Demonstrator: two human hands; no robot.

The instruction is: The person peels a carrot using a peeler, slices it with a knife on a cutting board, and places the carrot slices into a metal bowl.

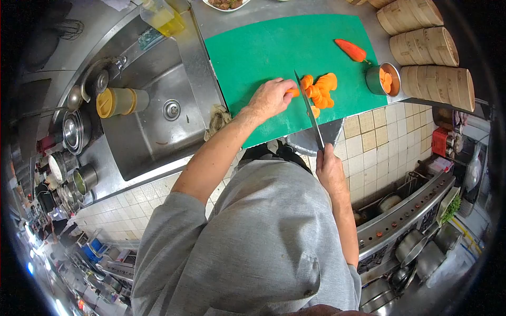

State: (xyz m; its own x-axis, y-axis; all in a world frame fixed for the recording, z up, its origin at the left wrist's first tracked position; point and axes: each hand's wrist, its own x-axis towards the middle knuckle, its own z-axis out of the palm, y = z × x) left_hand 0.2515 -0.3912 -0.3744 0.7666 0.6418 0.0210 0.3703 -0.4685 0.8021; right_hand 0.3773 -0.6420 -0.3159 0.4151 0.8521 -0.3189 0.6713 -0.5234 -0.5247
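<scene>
My left hand (271,98) is closed on a short piece of carrot (293,92), pressing it against the green cutting board (253,58). In my right hand (330,167) is the handle of a kitchen knife (311,113). Its long blade points away from me across the board, right beside the end of the carrot. Round carrot slices (322,89) lie heaped just right of the blade. One more slice (315,111) lies close to the blade nearer the board's front edge.
A red pepper (351,50) lies on the board's right side. Beside it stands a metal container (383,80) with carrot slices. Bamboo steamers (432,47) are stacked at the far right. A steel sink (158,131) is on the left, a stove (400,221) at lower right.
</scene>
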